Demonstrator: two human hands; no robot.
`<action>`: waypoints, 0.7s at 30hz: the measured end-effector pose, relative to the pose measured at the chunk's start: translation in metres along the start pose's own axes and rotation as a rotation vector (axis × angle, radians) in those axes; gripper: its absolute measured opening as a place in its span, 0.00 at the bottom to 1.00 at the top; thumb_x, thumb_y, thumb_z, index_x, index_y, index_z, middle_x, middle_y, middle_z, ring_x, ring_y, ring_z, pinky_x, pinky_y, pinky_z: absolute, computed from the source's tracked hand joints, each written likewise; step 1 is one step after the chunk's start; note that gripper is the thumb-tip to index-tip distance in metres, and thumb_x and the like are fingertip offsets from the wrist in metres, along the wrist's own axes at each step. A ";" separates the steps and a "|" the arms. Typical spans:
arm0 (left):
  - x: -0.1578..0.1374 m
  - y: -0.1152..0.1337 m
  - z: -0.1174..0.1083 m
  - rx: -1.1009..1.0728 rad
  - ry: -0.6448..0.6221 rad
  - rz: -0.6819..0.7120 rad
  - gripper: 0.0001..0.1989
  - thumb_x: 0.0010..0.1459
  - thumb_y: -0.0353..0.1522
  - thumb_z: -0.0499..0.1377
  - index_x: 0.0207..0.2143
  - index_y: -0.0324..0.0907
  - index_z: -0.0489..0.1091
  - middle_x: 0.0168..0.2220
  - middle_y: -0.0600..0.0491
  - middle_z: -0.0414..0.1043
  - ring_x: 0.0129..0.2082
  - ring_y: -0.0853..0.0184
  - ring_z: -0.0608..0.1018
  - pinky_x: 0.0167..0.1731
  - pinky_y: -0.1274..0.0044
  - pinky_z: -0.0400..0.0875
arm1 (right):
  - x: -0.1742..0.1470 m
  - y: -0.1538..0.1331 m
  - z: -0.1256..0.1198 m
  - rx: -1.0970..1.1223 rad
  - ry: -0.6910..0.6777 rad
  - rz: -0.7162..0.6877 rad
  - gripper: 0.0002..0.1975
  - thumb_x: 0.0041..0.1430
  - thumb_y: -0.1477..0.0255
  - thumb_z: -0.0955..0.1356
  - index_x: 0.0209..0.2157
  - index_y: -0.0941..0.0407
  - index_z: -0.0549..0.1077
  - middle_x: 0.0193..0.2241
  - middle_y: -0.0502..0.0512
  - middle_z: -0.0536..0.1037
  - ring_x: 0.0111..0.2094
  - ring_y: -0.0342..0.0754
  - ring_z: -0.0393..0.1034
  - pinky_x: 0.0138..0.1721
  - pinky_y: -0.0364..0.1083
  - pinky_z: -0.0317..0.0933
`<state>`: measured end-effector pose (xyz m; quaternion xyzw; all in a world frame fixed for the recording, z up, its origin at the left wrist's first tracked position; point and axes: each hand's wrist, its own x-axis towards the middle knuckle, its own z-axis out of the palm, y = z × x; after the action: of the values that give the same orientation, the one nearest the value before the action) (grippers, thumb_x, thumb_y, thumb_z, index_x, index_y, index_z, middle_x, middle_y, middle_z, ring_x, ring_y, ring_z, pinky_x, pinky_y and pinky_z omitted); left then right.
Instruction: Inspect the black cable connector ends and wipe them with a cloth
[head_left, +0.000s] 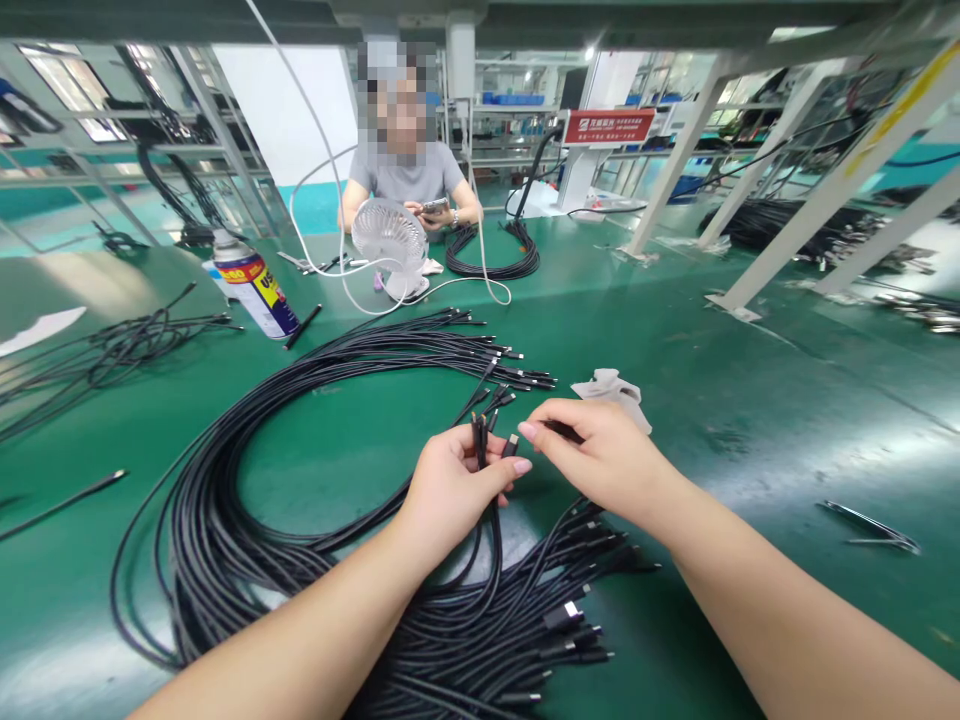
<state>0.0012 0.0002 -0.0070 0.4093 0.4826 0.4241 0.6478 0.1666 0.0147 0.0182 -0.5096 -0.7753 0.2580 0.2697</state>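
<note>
Between the fingers and thumb of my left hand (457, 470), several black cable ends (480, 436) with metal-tipped connectors stand upright. My right hand (592, 440) is just to the right, its thumb and index finger pinched close to those connectors. A slim black piece (562, 430), seemingly a cable end, shows inside its curled fingers, mostly hidden. Beneath my hands lies a large looped bundle of black cables (217, 520). One set of its ends points right behind my left hand; more connectors (570, 615), some with wider metal plugs, fan out below my right hand.
A spray can (259, 290), a white fan (390, 245) with a white cord and another cable coil (510, 255) stand farther back. Across the table sits a person (409, 175) holding a phone. Crumpled tissue (615, 395), tweezers (874, 528) and slanted metal legs (795, 220) are rightward; loose cables (112, 355) lie left.
</note>
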 end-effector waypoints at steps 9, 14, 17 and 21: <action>0.000 0.002 0.001 0.040 -0.040 0.004 0.17 0.36 0.32 0.71 0.24 0.36 0.67 0.20 0.57 0.67 0.18 0.73 0.70 0.15 0.82 0.69 | 0.000 -0.006 0.003 -0.013 0.034 -0.077 0.12 0.60 0.72 0.61 0.23 0.57 0.65 0.18 0.48 0.66 0.21 0.41 0.59 0.23 0.41 0.51; 0.002 -0.002 0.000 0.007 -0.009 -0.012 0.15 0.37 0.31 0.70 0.25 0.36 0.67 0.20 0.56 0.68 0.19 0.72 0.71 0.16 0.82 0.69 | 0.003 0.004 -0.004 -0.050 0.267 -0.053 0.07 0.55 0.76 0.63 0.37 0.56 0.69 0.35 0.55 0.74 0.33 0.46 0.68 0.31 0.43 0.60; 0.001 -0.001 0.000 -0.028 -0.030 -0.032 0.14 0.38 0.30 0.70 0.26 0.35 0.68 0.20 0.56 0.69 0.19 0.72 0.72 0.16 0.82 0.70 | 0.003 0.006 -0.003 -0.073 0.303 -0.077 0.14 0.54 0.77 0.63 0.44 0.55 0.69 0.43 0.56 0.72 0.41 0.49 0.67 0.37 0.45 0.62; 0.000 -0.001 0.000 -0.099 -0.062 -0.055 0.16 0.38 0.32 0.70 0.28 0.35 0.69 0.21 0.55 0.70 0.20 0.71 0.73 0.18 0.81 0.71 | 0.001 0.001 -0.002 -0.023 0.182 -0.012 0.10 0.59 0.69 0.64 0.25 0.56 0.69 0.19 0.49 0.67 0.22 0.43 0.62 0.24 0.42 0.57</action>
<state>0.0019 0.0002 -0.0083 0.3762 0.4520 0.4167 0.6932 0.1687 0.0163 0.0189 -0.5294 -0.7534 0.2001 0.3349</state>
